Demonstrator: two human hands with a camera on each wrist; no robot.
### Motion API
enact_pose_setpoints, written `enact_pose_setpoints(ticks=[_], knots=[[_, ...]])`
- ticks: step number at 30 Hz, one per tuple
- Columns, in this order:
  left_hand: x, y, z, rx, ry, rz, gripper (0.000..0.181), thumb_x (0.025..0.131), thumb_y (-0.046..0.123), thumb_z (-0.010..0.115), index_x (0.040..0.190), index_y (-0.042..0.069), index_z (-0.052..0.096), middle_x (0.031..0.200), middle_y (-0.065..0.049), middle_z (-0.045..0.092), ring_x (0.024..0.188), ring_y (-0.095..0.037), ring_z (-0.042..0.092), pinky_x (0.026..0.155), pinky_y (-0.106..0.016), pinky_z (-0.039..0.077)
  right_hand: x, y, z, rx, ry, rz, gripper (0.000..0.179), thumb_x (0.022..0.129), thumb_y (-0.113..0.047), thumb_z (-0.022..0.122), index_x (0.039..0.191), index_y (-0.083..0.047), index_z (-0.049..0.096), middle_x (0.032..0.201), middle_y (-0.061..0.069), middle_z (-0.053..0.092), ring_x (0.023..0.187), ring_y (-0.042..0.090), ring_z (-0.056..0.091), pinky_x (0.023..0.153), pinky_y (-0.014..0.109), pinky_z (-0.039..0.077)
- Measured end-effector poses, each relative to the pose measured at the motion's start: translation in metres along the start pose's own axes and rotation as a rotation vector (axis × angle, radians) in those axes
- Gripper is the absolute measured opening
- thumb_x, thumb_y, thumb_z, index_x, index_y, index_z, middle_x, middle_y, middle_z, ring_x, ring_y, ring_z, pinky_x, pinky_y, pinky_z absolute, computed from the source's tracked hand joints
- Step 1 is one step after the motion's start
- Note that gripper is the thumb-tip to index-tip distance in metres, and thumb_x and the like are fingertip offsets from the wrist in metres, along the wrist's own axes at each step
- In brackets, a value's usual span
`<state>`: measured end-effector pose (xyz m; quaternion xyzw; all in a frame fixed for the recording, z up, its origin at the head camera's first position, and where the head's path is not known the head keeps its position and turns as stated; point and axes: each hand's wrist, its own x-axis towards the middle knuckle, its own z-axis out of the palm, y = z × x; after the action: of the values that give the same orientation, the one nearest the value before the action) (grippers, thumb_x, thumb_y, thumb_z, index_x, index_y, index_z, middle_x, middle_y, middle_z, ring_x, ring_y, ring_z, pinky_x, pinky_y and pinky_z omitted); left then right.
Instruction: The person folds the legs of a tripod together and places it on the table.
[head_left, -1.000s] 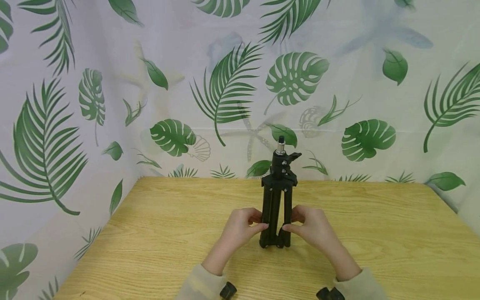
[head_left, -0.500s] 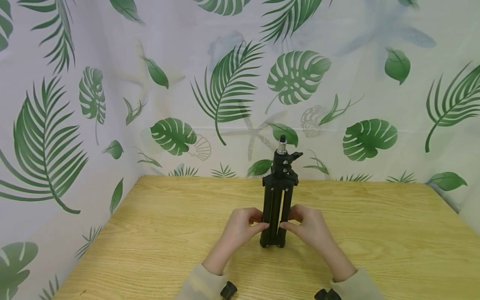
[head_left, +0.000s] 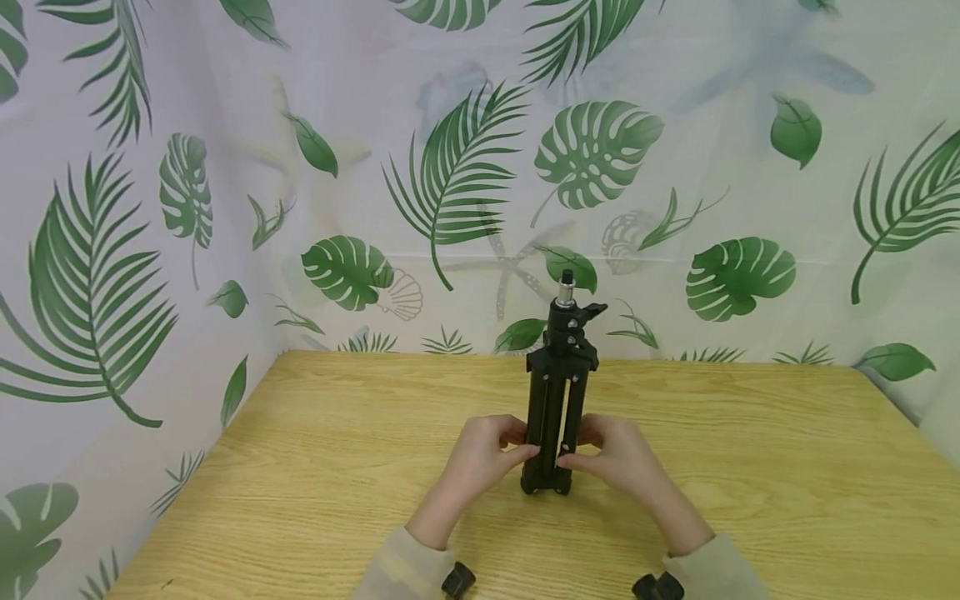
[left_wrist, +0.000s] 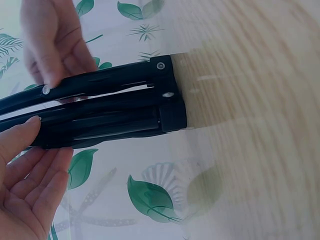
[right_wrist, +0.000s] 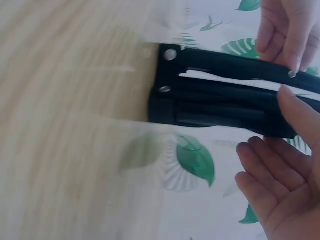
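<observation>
A black folded light stand point(head_left: 553, 408) stands upright on the table, leaning slightly right at its top. A silver spigot point(head_left: 566, 291) with a black tip rises above its collar, and a clamp knob point(head_left: 592, 312) juts to the right. My left hand point(head_left: 487, 454) pinches the left leg low down, thumb in front and fingers behind. On the other side my right hand point(head_left: 618, 457) holds the right leg the same way. The wrist views show the legs' lower ends point(left_wrist: 172, 95) close together, with silver rivets and a narrow gap between two legs point(right_wrist: 225, 60).
The wood-grain table point(head_left: 337, 450) spreads out around the stand on all sides. Behind it and to the left hangs a white cloth point(head_left: 465, 333) printed with green leaves. Black wrist mounts point(head_left: 458, 580) sit at both sleeve cuffs.
The right leg, its foot spread apart a second ago, has swung inward beside the other legs. My right hand moved slightly left with it; its thumb has since slid a little lower. The left hand stayed.
</observation>
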<state>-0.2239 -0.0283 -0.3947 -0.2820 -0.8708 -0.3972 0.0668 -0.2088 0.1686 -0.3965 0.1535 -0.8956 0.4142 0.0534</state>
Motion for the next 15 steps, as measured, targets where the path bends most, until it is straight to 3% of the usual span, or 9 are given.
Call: enact_pose_setpoints(ticks=[9, 15], knots=[[0.0, 0.001, 0.0, 0.001, 0.005, -0.008, 0.015, 0.078, 0.018, 0.068, 0.088, 0.006, 0.068, 0.081, -0.001, 0.066, 0.072, -0.006, 0.059, 0.063, -0.019, 0.044, 0.004, 0.016, 0.004, -0.029, -0.176, -0.024, 0.03, 0.07, -0.012, 0.075, 0.093, 0.002, 0.062, 0.083, 0.006, 0.064, 0.074, 0.02, 0.061, 0.068, 0.036, 0.049], [0.0, 0.001, 0.0, -0.005, 0.006, -0.007, 0.015, 0.079, 0.017, 0.068, 0.088, 0.006, 0.068, 0.081, -0.002, 0.066, 0.073, -0.008, 0.06, 0.064, -0.02, 0.044, 0.005, 0.02, 0.005, -0.052, -0.217, -0.051, 0.026, 0.07, -0.009, 0.073, 0.091, 0.002, 0.063, 0.079, 0.005, 0.064, 0.07, 0.015, 0.06, 0.061, 0.027, 0.048]])
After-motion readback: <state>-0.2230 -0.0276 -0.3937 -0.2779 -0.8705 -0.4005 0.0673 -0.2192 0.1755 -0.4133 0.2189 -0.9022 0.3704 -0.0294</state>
